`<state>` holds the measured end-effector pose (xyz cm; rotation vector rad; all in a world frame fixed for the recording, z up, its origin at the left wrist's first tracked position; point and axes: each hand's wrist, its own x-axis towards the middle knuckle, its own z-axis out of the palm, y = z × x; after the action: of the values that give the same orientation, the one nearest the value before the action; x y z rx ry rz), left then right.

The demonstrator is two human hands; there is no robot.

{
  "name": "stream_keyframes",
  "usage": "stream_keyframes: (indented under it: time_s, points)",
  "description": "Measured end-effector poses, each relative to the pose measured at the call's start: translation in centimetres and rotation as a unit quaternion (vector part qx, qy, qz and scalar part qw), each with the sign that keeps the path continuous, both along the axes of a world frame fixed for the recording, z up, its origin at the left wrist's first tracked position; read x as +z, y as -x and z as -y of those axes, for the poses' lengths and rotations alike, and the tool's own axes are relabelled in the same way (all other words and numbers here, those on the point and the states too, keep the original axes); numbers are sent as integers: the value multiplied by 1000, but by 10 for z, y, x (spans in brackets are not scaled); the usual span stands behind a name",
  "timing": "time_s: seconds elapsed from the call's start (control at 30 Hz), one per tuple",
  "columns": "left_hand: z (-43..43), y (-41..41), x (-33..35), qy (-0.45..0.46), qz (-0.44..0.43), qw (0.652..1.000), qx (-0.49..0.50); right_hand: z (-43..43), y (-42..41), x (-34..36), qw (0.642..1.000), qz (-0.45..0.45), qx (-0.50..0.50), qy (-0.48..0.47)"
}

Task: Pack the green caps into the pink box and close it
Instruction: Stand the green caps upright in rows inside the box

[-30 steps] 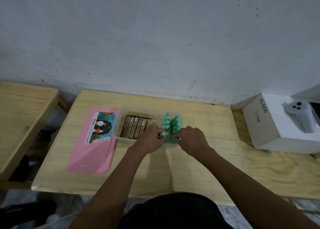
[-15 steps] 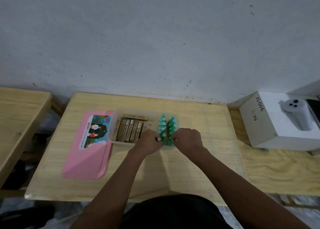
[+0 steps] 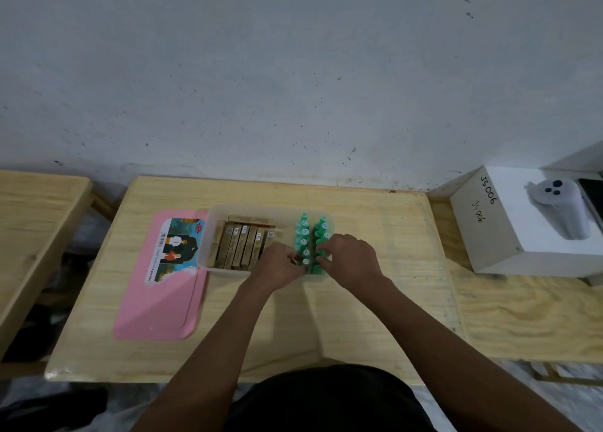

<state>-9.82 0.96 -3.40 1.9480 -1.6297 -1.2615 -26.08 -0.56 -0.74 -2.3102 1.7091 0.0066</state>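
Pale, scuffed wall (image 3: 293, 72) rises behind a wooden worktop (image 3: 375, 301), with a white carton (image 3: 509, 255) carrying a controller (image 3: 561, 209) off to the right. On the worktop the pink lid (image 3: 163, 301) lies flat just left of the clear box (image 3: 261, 207), exactly where it lay a second ago. Brown packets (image 3: 241, 245) fill the box's left half and the green caps (image 3: 304, 232) stand in two rows in its right half. The left hand (image 3: 277, 265) and right hand (image 3: 352, 258) stay at the rows' near ends, each grip narrow, fingers curled onto the nearest caps. Little has shifted, so packing looks nearly done, and fitting the lid remains.
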Motion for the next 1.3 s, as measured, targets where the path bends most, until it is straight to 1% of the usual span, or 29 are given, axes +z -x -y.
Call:
stream_keyframes:
  time_s: [0.07, 0.2, 0.33, 0.5, 0.6, 0.8, 1.07, 1.3]
  points:
    - [-1, 0, 1, -4, 6, 1000, 0, 4, -3, -1, 1000, 7, 24, -5]
    - [-2, 2, 1, -7, 17, 1000, 17, 12, -7, -7, 996, 26, 67, -52]
    - [-5, 5, 3, 5, 49, 998, 26, 18, -7, -10, 994, 39, 75, -66]
    - [-9, 6, 8, 19, 57, 998, 35, 17, 0, -14, 994, 58, 79, -58]
    - [-9, 5, 11, 21, 68, 997, 38, 14, 6, -16, 993, 90, 57, -41]
    - [-9, 6, 11, 19, 72, 996, 39, 5, 23, -22, 985, 165, -39, 13]
    - [-12, 13, 9, 33, 92, 994, 48, -16, 37, -28, 976, 197, -91, 0]
    - [-16, 15, 13, 44, 96, 992, 64, -21, 34, -28, 975, 202, -89, -12]
